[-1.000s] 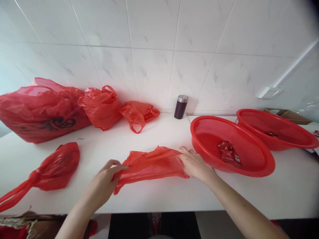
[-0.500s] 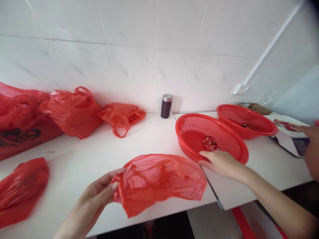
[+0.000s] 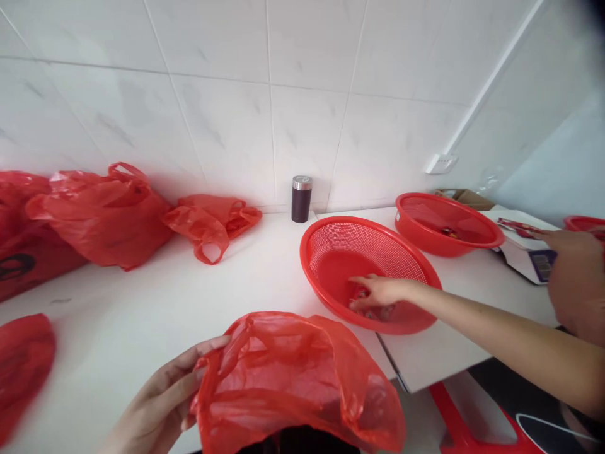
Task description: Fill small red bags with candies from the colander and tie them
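Note:
My left hand [image 3: 165, 394] pinches the left rim of a thin red plastic bag [image 3: 278, 403], whose mouth gapes over the table's front edge. My right hand [image 3: 378, 293] is down inside a red mesh basket [image 3: 312, 252], fingers spread around small red wrapped packets [image 3: 362, 293] at its bottom. Its index finger stretches forward and the thumb lies lower, with packets between and under them. The palm hides part of the pile.
Filled red bags [image 3: 108, 221] and a crumpled red bag [image 3: 212, 221] line the wall. A dark tumbler [image 3: 301, 200] stands behind the basket. On the right are a second red basket [image 3: 425, 236], a scale [image 3: 534, 258] and another person's hand [image 3: 571, 252] with a packet.
My right hand has moved from the basket's near rim down among the packets. The bag has come nearer to me and its mouth has spread wider. The view has shifted right.

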Tool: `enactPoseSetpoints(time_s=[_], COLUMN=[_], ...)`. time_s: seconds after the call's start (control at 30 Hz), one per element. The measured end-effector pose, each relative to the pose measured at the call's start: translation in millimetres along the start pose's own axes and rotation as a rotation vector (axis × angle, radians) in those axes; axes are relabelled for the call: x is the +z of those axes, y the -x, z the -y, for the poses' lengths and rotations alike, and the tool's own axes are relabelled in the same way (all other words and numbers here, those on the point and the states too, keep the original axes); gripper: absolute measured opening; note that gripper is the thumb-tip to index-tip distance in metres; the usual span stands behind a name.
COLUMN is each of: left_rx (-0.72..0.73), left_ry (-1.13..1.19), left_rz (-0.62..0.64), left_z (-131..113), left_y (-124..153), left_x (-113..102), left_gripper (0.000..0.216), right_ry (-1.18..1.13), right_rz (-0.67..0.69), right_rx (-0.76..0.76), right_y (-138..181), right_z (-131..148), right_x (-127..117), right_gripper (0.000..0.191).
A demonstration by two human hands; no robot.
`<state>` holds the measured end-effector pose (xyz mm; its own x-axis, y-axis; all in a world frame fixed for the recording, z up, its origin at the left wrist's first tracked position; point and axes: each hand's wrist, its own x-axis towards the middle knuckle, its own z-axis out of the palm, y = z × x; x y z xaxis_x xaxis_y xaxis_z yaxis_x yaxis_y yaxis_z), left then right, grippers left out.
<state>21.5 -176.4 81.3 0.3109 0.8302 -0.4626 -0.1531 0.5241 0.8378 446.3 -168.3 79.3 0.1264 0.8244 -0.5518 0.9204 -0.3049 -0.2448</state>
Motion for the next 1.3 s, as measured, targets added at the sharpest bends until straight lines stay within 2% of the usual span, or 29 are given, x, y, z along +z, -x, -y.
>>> enactPoseSetpoints(time_s=[0.1,0.17,0.33,0.4,0.5,0.57,0.67,0.77,0.83,0.93,1.03,1.1,1.13,1.2,1.3], left_rx=[0.036,0.043,0.031,0.025,0.021,0.021,0.006,0.002,0.002,-0.006,-0.02,-0.027,-0.027,-0.014,0.042], left_ry=[-0.051,-0.07,-0.006,0.045,0.164,0.246,0.326,0.351,0.367,0.398,0.434,0.464,0.471,0.445,0.318], left_rz=[-0.048,-0.05,-0.014,0.002,0.012,0.005,0.015,0.04,0.05,0.078,0.097,0.093,0.084,0.053,-0.02], left_z=[2,3,1,0,-1,-2,-4,-5,-5,-6,-6,-6,-6,-8,-13], left_y=[-3,-3,1,1,-3,-6,-8,-10,-11,-11,-12,-12,-13,-14,-16], left_x=[-1,1,7,10,13,15,19,23,27,34,37,35,33,26,13], left_gripper=[0.036,0.036,0.04,0.04,0.043,0.044,0.042,0.039,0.038,0.041,0.045,0.046,0.045,0.043,0.045], right_ry=[0.068,0.1,0.002,-0.085,-0.193,-0.299,-0.478,-0.614,-0.713,-0.887,-0.782,-0.614,-0.52,-0.324,-0.064], right_rz=[-0.079,-0.114,-0.184,-0.212,-0.205,-0.197,-0.229,-0.277,-0.252,-0.092,0.032,0.084,0.066,-0.027,-0.099], right_rx=[0.015,0.017,0.0,0.025,0.069,0.081,0.042,-0.05,-0.176,-0.53,-0.793,-0.886,-0.909,-0.886,-0.739], right_y=[8,10,-5,-14,-23,-25,-18,3,25,63,85,85,80,69,58], right_z=[21,26,7,-4,-16,-20,-17,4,30,82,134,158,165,172,170], right_x=[23,30,31,29,21,10,-14,-42,-57,-63,-43,-18,-4,20,36], right_gripper=[0.079,0.07,0.064,0.06,0.043,0.036,0.034,0.017,0.009,0.012,0.012,0.012,0.013,0.017,0.044])
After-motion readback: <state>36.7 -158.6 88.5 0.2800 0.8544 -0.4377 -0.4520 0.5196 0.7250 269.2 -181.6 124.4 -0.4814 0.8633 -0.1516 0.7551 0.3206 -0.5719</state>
